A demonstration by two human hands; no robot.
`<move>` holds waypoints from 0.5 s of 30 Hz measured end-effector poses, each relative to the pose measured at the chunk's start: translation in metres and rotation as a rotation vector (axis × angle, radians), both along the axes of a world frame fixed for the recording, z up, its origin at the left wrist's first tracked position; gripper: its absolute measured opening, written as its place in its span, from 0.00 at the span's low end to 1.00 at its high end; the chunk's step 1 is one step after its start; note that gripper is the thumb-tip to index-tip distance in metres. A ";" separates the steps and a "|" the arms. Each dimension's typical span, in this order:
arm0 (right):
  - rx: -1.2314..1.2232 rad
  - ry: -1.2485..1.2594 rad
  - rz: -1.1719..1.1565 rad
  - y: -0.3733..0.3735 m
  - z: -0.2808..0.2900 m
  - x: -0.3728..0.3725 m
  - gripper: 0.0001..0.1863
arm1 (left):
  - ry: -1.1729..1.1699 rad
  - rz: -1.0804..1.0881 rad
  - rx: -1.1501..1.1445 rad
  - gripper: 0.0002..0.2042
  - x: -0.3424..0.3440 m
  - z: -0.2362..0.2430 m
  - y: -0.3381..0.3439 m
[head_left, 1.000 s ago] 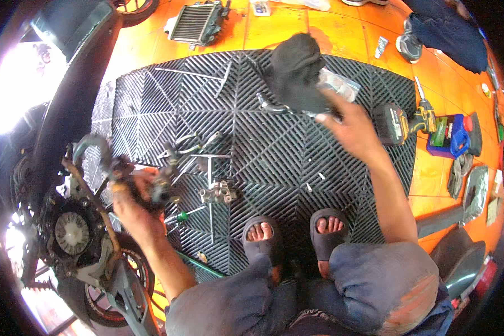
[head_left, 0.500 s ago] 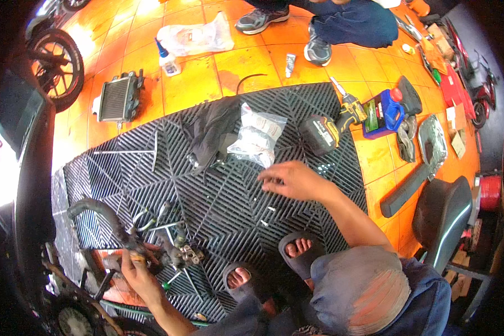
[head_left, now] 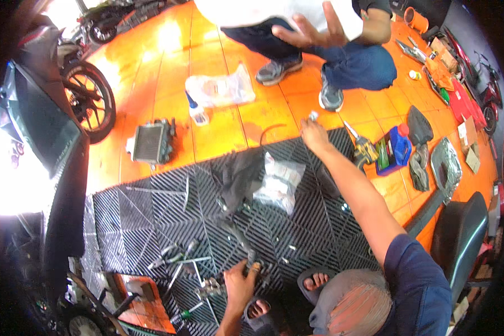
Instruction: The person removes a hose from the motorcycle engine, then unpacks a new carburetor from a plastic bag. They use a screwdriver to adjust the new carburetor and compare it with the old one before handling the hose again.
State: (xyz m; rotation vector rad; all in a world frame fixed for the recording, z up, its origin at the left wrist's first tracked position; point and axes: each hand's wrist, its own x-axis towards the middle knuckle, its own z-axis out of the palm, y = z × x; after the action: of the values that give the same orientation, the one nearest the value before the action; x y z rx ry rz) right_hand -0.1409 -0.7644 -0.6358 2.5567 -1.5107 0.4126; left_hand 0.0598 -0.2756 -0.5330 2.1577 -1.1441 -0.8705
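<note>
Hands | left curled round dark hose | right pinching small tube

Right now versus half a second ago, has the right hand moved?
Yes, the right hand went outward, from over the black mat to its far edge.

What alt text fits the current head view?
A person's right hand stretches past a black ribbed mat, a small tube at its fingertips, while the left hand grips a dark hose. A clear plastic bag and a T-handle wrench lie on the mat; another person crouches opposite on orange floor tiles.
</note>
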 end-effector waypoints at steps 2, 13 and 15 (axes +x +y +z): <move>-0.020 -0.054 0.027 0.010 0.007 -0.007 0.14 | -0.035 -0.045 0.088 0.21 0.002 -0.016 -0.003; 1.114 -0.758 0.652 0.257 0.166 0.004 0.15 | -0.207 -0.255 -0.363 0.31 -0.003 0.077 -0.045; 1.277 -0.782 0.740 0.286 0.169 0.006 0.15 | 0.011 -0.345 -0.320 0.29 -0.008 0.079 -0.047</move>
State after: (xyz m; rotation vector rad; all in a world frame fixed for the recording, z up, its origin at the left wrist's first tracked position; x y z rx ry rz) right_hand -0.1352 -0.4782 -0.4669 4.3969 -0.9675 0.7608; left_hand 0.0521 -0.3231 -0.4542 1.7240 -1.5634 -0.7749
